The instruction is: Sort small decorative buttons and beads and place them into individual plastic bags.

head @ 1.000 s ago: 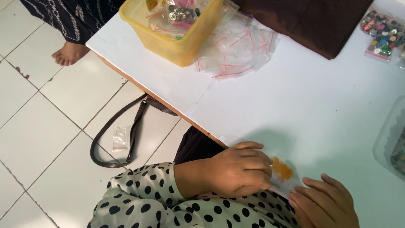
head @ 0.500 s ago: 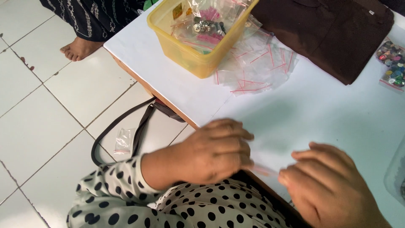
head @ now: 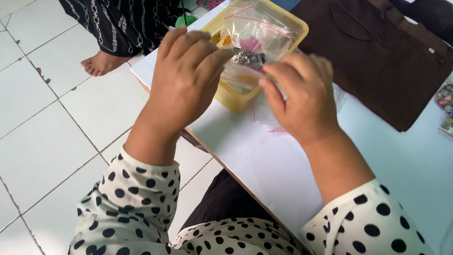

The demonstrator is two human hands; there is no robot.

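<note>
My left hand (head: pixel 188 78) and my right hand (head: pixel 299 97) are raised over the white table (head: pixel 283 170), fingertips facing each other. Between them they pinch a small clear zip bag (head: pixel 243 78) with a faint orange bit inside; its edges are hard to make out. Right behind it stands a yellow plastic tub (head: pixel 292 28) filled with clear bags of silver and pink beads (head: pixel 249 52). Both my sleeves are white with black dots.
A dark brown garment (head: pixel 382 61) lies on the table at the back right. Loose clear bags with red strips (head: pixel 276 130) lie under my right hand. A packet of coloured beads (head: pixel 446 106) sits at the right edge. Another person's bare foot (head: pixel 101 63) rests on the tiled floor.
Both hands have lifted from the table's near edge and moved up toward the yellow tub, carrying the small bag. The view has tilted with them.
</note>
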